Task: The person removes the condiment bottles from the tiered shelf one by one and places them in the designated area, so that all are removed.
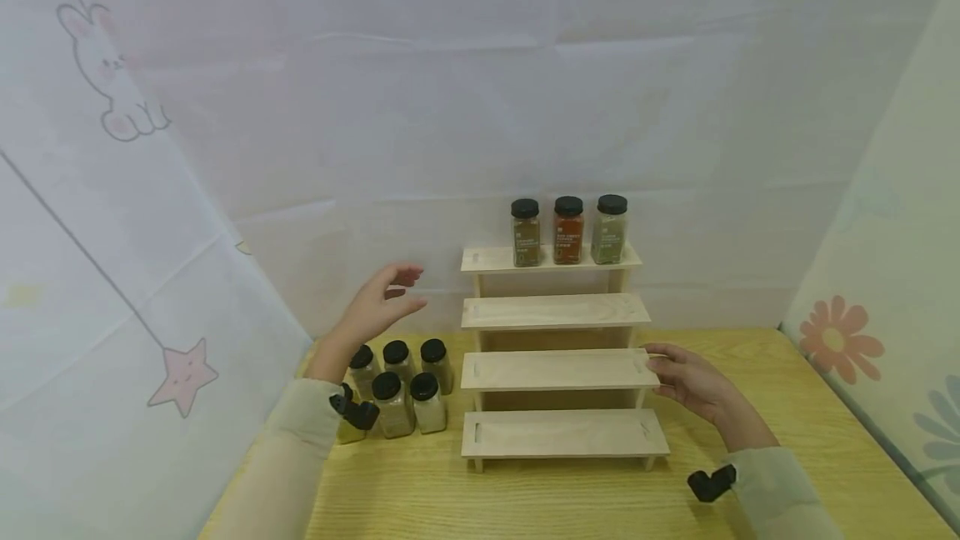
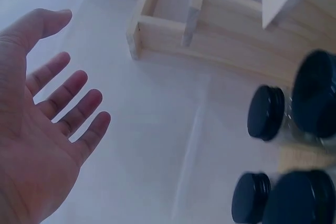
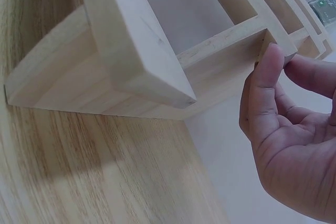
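Our two hands are well apart: the left hand (image 1: pixel 375 307) is raised near the clustered jars (image 1: pixel 392 417), its fingers parted and loosely bent, while the right hand (image 1: pixel 693 382) pinches the right end of the wooden rack (image 1: pixel 557 369), thumb against finger, at the second step from the bottom. We have the rack upright toward the far edge of the table (image 1: pixel 562 507). On its top step, from about the middle to the right end, stand a brownish jar (image 1: pixel 527 242), a red jar (image 1: pixel 568 240) and a pale green jar (image 1: pixel 609 237), all black-lidded. Near the table's far left corner, we see six clustered jars (one partly hidden behind our left cuff (image 1: pixel 307 417)).
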Demonstrator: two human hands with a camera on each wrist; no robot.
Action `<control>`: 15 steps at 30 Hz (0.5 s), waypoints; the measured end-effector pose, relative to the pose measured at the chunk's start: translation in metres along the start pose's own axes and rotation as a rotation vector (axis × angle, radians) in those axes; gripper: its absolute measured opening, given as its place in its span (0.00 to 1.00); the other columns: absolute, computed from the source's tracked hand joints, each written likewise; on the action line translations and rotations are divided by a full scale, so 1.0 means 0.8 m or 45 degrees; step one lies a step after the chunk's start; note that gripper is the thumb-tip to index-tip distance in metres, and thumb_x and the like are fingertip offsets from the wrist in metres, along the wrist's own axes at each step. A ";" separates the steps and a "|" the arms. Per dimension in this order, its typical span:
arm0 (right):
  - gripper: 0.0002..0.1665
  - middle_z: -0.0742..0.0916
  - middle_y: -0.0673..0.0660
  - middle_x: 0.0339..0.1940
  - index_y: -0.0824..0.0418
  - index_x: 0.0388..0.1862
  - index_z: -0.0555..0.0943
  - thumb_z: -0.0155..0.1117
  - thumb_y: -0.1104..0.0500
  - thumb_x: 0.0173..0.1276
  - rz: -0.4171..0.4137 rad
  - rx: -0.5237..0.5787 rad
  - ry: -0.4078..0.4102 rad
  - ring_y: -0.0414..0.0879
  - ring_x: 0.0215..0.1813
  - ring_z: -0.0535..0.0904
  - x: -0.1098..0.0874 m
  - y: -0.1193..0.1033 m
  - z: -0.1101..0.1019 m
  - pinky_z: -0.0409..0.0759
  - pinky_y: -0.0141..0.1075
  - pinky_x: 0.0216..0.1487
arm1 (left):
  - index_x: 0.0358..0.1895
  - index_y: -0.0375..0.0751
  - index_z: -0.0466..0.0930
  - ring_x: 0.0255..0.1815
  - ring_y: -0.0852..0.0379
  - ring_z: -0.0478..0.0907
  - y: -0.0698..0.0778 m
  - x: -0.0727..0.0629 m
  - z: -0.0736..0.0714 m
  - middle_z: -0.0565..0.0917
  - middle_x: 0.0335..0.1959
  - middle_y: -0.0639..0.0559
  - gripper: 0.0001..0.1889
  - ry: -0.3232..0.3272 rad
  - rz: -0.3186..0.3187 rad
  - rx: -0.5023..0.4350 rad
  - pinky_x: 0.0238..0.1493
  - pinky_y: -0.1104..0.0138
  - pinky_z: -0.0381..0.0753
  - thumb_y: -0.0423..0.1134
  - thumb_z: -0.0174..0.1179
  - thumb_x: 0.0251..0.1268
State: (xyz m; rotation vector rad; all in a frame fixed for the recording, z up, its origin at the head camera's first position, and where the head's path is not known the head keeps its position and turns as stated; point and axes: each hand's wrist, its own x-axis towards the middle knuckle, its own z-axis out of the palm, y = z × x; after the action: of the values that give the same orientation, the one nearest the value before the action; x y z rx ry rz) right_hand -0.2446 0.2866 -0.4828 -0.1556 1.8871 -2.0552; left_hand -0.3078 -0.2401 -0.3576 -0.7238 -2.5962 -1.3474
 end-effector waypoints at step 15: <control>0.37 0.73 0.53 0.51 0.67 0.79 0.54 0.57 0.59 0.80 -0.005 0.030 -0.014 0.36 0.36 0.77 0.001 0.000 0.000 0.84 0.33 0.44 | 0.72 0.40 0.69 0.68 0.41 0.70 0.048 0.081 0.044 0.73 0.69 0.40 0.31 0.005 0.044 -0.089 0.70 0.48 0.68 0.45 0.67 0.69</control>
State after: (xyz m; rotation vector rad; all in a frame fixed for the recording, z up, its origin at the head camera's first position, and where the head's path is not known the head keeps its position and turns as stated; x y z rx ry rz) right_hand -0.2453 0.2866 -0.4829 -0.1642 1.8562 -2.0741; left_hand -0.3426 -0.1704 -0.3294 -0.7719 -2.5322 -1.4344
